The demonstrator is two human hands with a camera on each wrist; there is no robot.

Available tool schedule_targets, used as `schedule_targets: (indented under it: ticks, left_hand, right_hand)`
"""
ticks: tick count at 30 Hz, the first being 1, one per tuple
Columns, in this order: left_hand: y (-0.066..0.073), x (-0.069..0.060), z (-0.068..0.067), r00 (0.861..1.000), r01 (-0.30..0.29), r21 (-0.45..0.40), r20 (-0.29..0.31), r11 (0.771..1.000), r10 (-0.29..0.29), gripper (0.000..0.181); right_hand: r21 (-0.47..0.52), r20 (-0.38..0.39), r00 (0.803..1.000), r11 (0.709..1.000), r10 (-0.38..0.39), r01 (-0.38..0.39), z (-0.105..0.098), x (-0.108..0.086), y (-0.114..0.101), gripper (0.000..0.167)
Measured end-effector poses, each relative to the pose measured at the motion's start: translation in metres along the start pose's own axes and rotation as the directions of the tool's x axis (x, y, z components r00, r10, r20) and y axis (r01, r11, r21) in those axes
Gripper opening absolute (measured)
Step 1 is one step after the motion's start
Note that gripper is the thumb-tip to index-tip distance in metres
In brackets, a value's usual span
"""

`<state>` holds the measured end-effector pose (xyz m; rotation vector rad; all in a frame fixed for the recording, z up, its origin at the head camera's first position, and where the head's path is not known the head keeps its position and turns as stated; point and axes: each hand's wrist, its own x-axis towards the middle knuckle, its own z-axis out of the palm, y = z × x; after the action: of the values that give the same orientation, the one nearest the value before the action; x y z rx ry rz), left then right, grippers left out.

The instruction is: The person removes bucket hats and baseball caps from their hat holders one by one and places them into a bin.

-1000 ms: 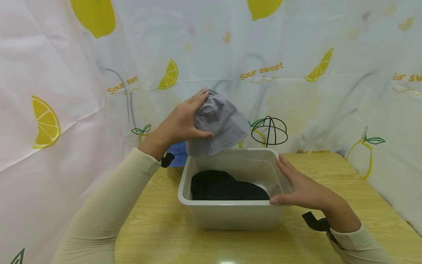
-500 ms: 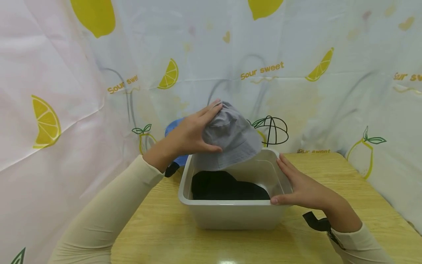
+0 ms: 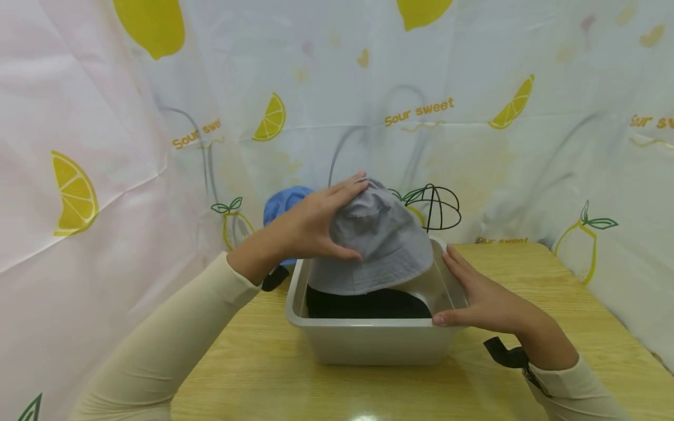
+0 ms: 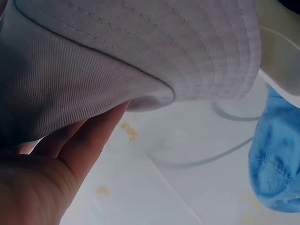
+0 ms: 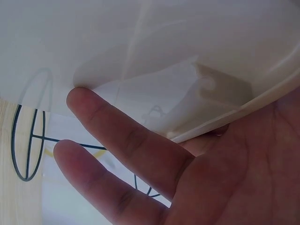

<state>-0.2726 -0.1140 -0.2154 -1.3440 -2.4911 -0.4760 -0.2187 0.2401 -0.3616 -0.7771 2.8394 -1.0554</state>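
Observation:
My left hand (image 3: 310,225) grips a grey bucket hat (image 3: 384,234) by its crown, thumb on the near side and fingers over the top. The hat hangs tilted over a pale plastic bin (image 3: 374,342), its brim inside the opening. Below it in the bin lies a black cloth item (image 3: 379,305), partly covered by the hat. At the bin's right side my right hand (image 3: 489,304) holds the rim, thumb on the front corner. In the right wrist view its fingers (image 5: 126,136) rest along the bin's outer wall (image 5: 140,42).
A blue bucket hat (image 3: 284,202) is behind the bin at the left, partly hidden by my left arm. Behind the bin's right corner stands a black wire hat stand (image 3: 432,207). The wooden table (image 3: 526,280) meets a lemon-printed curtain (image 3: 326,70) at the back.
My left hand has lowered the grey hat and moved it right, from above the bin's back edge down into the opening. More of the blue hat shows; the right hand stays put.

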Motion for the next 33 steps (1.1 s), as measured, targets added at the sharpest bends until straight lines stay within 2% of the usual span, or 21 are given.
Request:
schedule_targets:
  ticks: [7,11,22,33]
  left_hand:
    - [0.005,-0.004,-0.001,0.999,-0.041,-0.026,0.008,0.999,0.042,0.118]
    - [0.006,-0.003,0.001,0.998,-0.057,-0.058,0.034,0.997,0.059,0.117]
    - [-0.001,0.000,0.019,0.990,-0.015,-0.085,0.136,0.996,0.027,0.119]
    - [-0.006,0.005,0.038,0.975,0.000,-0.078,0.220,0.997,0.017,0.117]
  right_hand:
    - [0.011,-0.010,1.000,1.000,-0.012,0.012,0.001,0.000,0.001,0.123]
    - [0.018,-0.010,1.000,1.000,-0.013,0.013,0.001,0.000,0.002,0.123]
    - [0.002,-0.007,1.000,1.000,0.007,-0.007,0.001,-0.002,0.002,0.123]
    - [-0.006,-0.017,1.000,1.000,0.004,-0.004,0.002,-0.001,0.002,0.123]
